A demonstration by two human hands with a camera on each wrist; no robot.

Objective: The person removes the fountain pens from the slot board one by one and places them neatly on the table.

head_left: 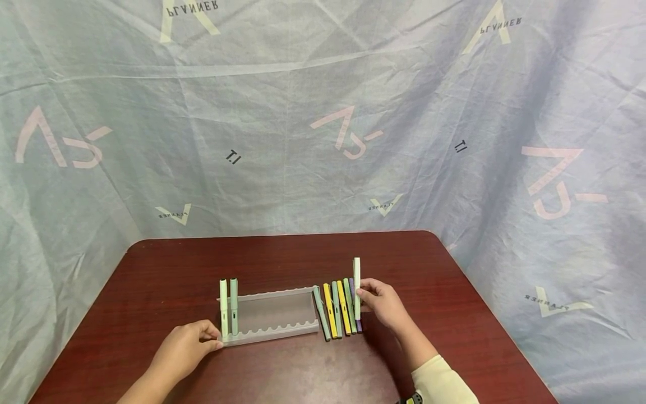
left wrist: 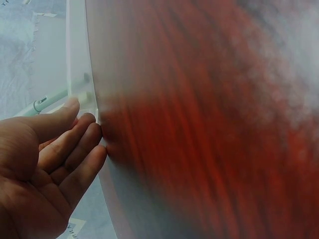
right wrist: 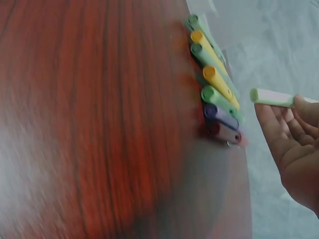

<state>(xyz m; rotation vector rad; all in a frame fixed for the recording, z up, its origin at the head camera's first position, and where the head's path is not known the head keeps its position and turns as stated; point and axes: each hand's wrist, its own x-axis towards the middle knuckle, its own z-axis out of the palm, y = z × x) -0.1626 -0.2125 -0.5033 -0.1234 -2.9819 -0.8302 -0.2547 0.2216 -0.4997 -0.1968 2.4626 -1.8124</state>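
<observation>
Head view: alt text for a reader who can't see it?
A right hand holds a white pen by a row of pens on a reddish table; the left hand grips the corner of a notched tray with two pens at its left end.

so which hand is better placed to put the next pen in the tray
Probably the right hand: it pinches a pale pen, raised over the row of pens near the right end of the tray. The left hand grips the tray's near left corner, so it seems better for steadying.

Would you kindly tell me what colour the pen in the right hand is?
The pen is a whitish pale green, best seen in the right wrist view.
</observation>
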